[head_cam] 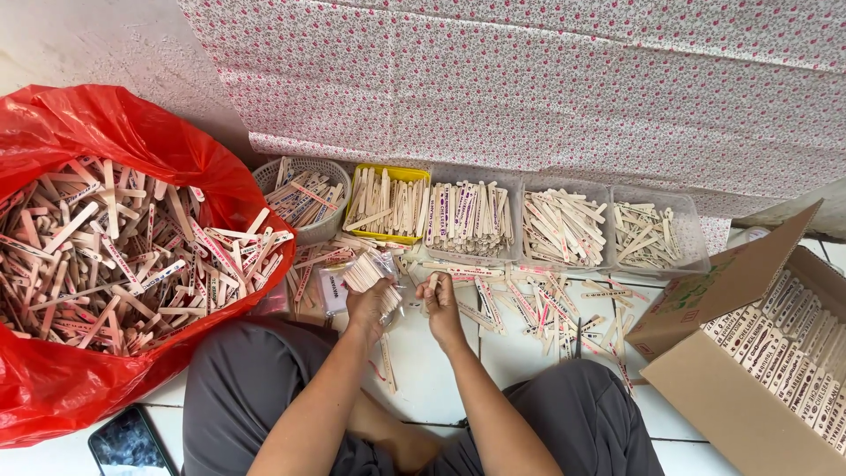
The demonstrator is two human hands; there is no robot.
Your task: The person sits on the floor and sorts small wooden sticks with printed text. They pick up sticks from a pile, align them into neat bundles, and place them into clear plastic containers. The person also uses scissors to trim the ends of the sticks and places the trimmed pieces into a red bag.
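Left hand clasps a fanned stick bundle, ends exposed for picking; right hand pinches one stick.

white tiled floor with dark grout lines, even daylight. floral-print cloth, white with small red flowers, hangs across the back. bare pale wall at upper left.

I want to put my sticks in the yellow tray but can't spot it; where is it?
In the head view, the yellow tray sits up-centre against the flowered cloth, between the round white basket and a clear tub.
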